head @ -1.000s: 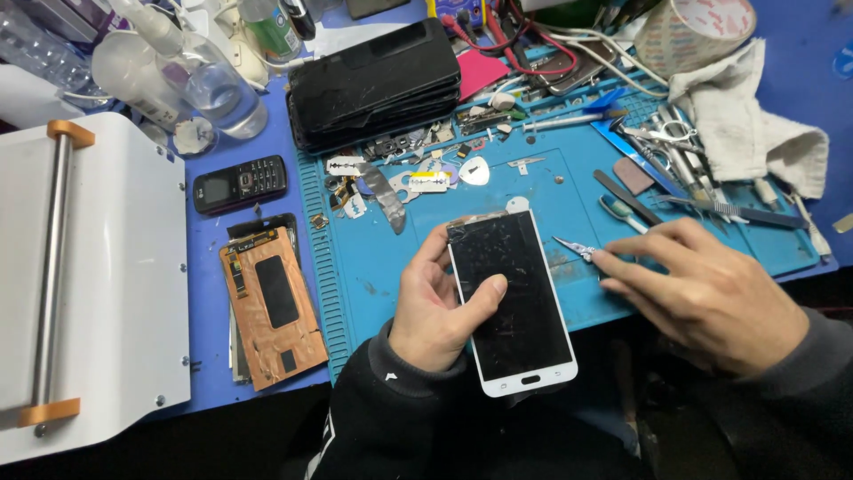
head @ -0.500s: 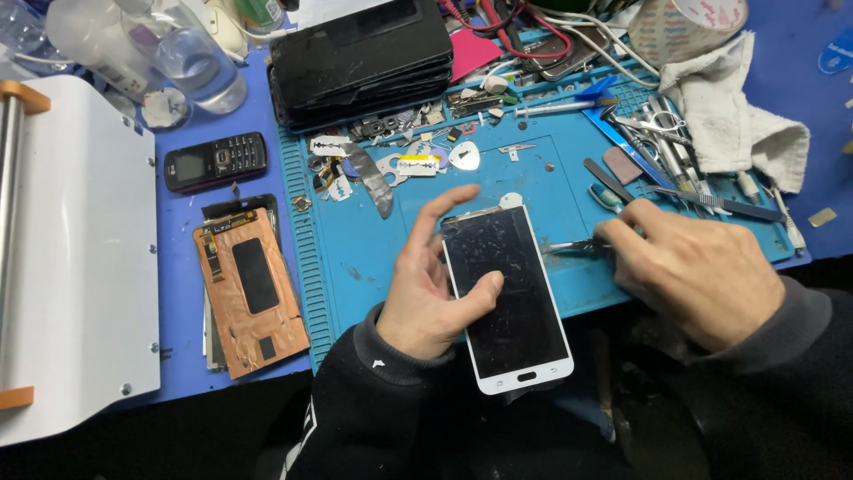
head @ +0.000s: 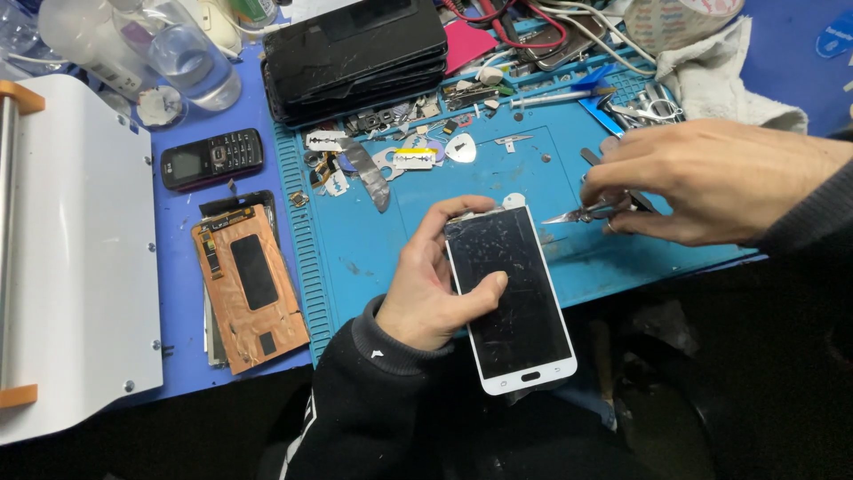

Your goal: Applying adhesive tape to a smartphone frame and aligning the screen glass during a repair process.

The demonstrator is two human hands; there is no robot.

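My left hand (head: 433, 284) grips a white smartphone (head: 514, 298) with a cracked black screen, thumb resting on the glass, over the near edge of a blue work mat (head: 542, 182). My right hand (head: 711, 182) hovers to the right of the phone's top and pinches a pair of metal tweezers (head: 582, 213). The tweezer tip points left toward the phone's upper right corner and stops a little short of it.
A copper-backed phone panel (head: 251, 284) lies left of the mat, a small black keypad phone (head: 211, 158) behind it. A stack of black screens (head: 355, 53) sits at the back, small parts and blades (head: 391, 160) in front. White machine (head: 71, 258) at left, cloth (head: 729, 84) at right.
My right hand has lifted and moved right, away from the phone's edge, the tweezers with it. The left hand and phone have stayed in about the same place on the mat.
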